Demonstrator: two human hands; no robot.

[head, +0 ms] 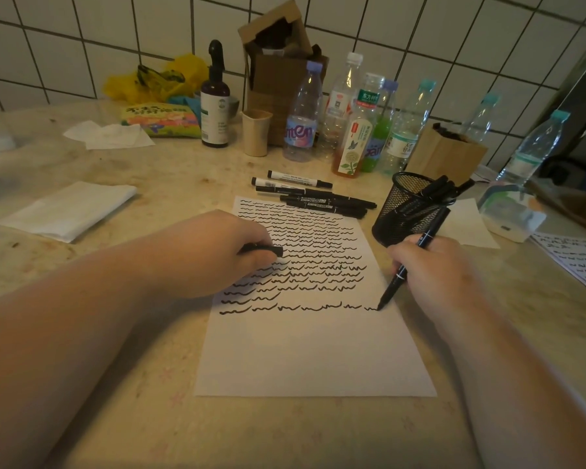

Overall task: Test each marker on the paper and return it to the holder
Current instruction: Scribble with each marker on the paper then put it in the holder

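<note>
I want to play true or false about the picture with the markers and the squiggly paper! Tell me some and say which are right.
1. The right hand holds a marker with its tip on the paper. True.
2. The left hand holds nothing. False: it holds a black cap.
3. The mesh holder lies tipped over. False: it stands upright with markers inside.
4. Several markers lie at the paper's top edge. True.
5. The squiggles are red. False: they are black.
</note>
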